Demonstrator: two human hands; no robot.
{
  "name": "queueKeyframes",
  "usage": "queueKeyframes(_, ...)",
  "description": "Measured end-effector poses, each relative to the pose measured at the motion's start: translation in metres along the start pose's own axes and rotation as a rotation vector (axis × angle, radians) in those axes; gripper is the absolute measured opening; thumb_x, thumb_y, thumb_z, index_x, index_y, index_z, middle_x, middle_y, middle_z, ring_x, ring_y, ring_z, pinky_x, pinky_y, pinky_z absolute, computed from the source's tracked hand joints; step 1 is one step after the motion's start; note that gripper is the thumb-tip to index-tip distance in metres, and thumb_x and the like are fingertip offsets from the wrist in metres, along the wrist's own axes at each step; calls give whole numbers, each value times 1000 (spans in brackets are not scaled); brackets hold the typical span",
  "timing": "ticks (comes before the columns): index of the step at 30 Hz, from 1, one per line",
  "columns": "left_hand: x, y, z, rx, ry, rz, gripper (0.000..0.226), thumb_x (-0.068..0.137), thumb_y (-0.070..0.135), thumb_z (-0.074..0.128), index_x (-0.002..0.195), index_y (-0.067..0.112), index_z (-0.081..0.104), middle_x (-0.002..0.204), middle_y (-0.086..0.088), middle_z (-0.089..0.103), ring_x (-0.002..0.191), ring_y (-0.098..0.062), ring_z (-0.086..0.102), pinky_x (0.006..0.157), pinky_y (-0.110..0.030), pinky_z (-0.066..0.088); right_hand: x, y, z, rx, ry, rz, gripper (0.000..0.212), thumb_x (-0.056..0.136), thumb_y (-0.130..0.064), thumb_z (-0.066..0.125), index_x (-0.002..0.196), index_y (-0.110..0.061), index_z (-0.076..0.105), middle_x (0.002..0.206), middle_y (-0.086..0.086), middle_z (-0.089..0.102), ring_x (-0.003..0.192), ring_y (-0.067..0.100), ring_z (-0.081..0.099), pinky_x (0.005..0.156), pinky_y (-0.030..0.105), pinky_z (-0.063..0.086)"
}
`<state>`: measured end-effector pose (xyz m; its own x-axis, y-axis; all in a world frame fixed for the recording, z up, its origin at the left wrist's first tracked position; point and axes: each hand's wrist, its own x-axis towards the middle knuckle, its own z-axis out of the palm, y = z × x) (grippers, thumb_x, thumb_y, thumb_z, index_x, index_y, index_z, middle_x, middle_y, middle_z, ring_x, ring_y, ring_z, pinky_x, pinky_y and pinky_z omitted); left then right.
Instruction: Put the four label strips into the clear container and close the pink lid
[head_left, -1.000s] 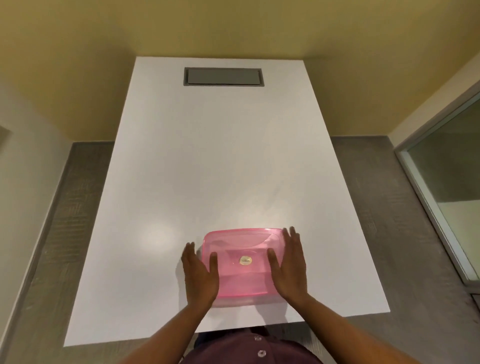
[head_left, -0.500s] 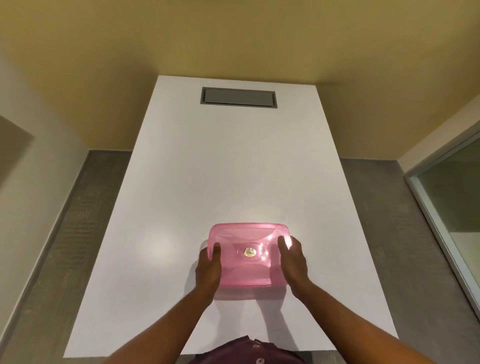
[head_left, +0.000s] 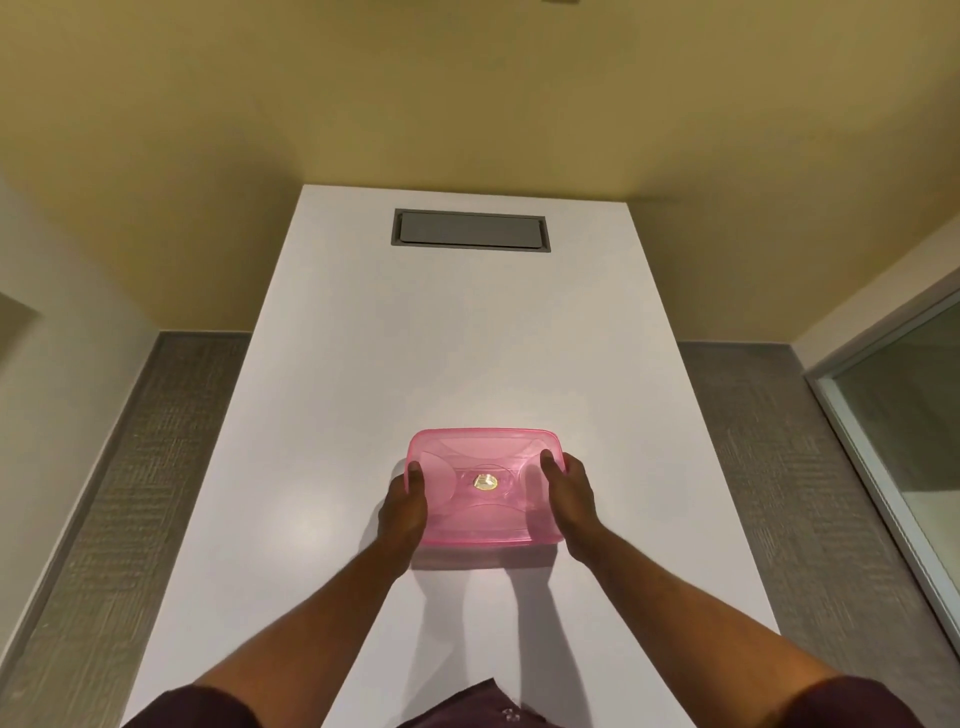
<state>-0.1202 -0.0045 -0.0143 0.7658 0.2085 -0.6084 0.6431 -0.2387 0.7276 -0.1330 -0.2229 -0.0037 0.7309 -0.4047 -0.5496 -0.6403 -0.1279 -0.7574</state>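
Note:
The pink translucent lid (head_left: 483, 457) lies on top of the container, which rests on the white table (head_left: 457, 332) in front of me. A small gold sticker (head_left: 485, 482) marks the lid's middle. My left hand (head_left: 402, 512) grips the container's left end, thumb on the lid. At the right end, my right hand (head_left: 569, 499) holds it the same way. The lid covers the container, so its clear walls and any label strips inside are hidden.
A grey recessed hatch (head_left: 470, 230) is set into the table's far end. Grey carpet (head_left: 130, 467) runs along both sides of the table. A glass panel with a pale frame (head_left: 893, 415) stands at the right.
My hands went from lying flat on the lid to gripping the container's two ends. The container now sits farther from the table's near edge, and my view has tilted upward.

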Motion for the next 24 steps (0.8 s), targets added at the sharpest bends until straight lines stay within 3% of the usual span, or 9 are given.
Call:
queueKeyframes(3, 19, 8, 2, 18, -10, -11, 65, 102, 59, 21, 152, 20, 38, 153, -12, 47, 140, -35, 42, 115, -44, 33, 16, -8, 7, 9, 9, -3, 47, 98, -53, 52, 130, -19, 58, 129, 4, 66, 122, 29, 60, 109, 51, 47)
queueKeyframes(10, 41, 11, 10, 64, 7, 6, 58, 103, 54, 26, 147, 19, 42, 144, -13, 54, 131, -36, 50, 111, -44, 39, 34, -11, 13, -30, 56, -30, 56, 98, -52, 55, 146, -24, 46, 142, -1, 60, 129, 27, 57, 113, 50, 44)
queueKeyframes(14, 41, 9, 12, 104, 43, 35, 51, 106, 44, 28, 143, 13, 44, 139, -17, 57, 125, -38, 53, 108, -45, 42, 35, -8, 11, -84, 34, -71, 61, 99, -45, 58, 153, -22, 38, 151, 0, 53, 136, 27, 52, 116, 48, 40)
queueKeyframes(18, 38, 13, 6, 127, -17, 25, 54, 106, 45, 28, 145, 11, 43, 142, -17, 55, 129, -38, 51, 110, -45, 41, 33, -8, 5, -98, -29, -88, 65, 102, -42, 56, 157, -21, 31, 157, 0, 46, 141, 25, 47, 119, 48, 37)
queueKeyframes(24, 29, 17, -19, 347, -27, 142, 60, 104, 46, 37, 147, 4, 39, 150, -21, 47, 138, -36, 45, 114, -43, 37, 25, -8, -8, -483, -34, -231, 91, 97, -60, 54, 161, -5, 19, 165, 13, 31, 153, 30, 29, 124, 46, 27)
